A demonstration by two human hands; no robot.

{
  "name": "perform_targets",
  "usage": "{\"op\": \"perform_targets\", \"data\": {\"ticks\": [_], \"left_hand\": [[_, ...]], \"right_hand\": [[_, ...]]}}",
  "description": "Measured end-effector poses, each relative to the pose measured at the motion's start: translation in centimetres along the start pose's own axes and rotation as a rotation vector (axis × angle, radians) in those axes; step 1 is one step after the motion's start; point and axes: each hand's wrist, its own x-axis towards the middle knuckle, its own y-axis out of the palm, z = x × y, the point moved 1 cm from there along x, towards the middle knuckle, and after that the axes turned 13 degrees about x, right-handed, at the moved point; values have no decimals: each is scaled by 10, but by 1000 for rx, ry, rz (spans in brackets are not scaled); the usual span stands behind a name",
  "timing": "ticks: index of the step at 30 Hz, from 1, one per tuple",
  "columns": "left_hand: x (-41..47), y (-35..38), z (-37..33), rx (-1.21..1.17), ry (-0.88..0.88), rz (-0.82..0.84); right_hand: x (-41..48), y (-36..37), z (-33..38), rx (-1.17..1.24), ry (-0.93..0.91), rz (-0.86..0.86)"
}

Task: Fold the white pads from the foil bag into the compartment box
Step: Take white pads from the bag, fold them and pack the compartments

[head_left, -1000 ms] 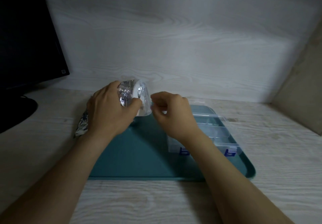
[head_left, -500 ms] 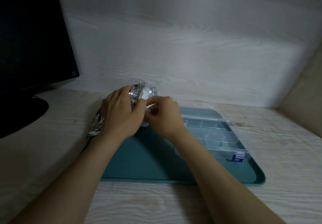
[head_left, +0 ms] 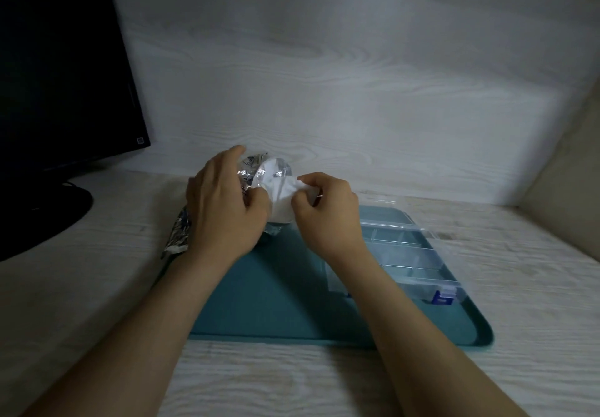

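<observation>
White pad (head_left: 280, 204) is sticking out of the mouth of the foil bag (head_left: 179, 236), just above the far left corner of the teal tray (head_left: 285, 303). Only one view here, the head cam looking down. The left hand (head_left: 224, 212) is wrapped around the crinkly bag, fingers curled over its top and thumb on the near side, so most of the bag is hidden. You just see the silver end poking out to the left onto the desk (head_left: 81, 303) and a bit of shiny foil at the far side. The right hand (head_left: 328, 213) is pinching the pad's right edge between thumb and fingertips, right next to the left hand. Can't tell how many pads are in that bunch, it's kinda blurry.

The clear compartment box (head_left: 412, 254) sits open on the right side of the tray, lid flipped up at the far edge, blue latch (head_left: 440, 298) on the near right corner. Its compartments are too washed out to read. A dark monitor (head_left: 58, 59) stands far left with its round base (head_left: 42, 215) on the desk.
</observation>
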Motion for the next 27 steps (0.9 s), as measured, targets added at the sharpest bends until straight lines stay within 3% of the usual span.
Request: {"op": "perform_targets", "data": {"ticks": [3,7,15,22,24,27], "left_hand": [[-2,2,-3,20,225,-20],[-7,11,-4,145,338,31],[-7,10,-8,125,324,25],[-15,-2,-42,-134,295,-137],[-18,-5,-53,-305,236,-103],[-23,3,-61,-535,77,93]], "right_hand": [[0,-6,-1,1,2,25],[3,-12,-3,29,18,-2],[5,-23,-12,357,222,-90],[0,-48,-6,609,200,42],[0,-56,-4,614,174,50],[-2,-64,-2,598,131,63]]}}
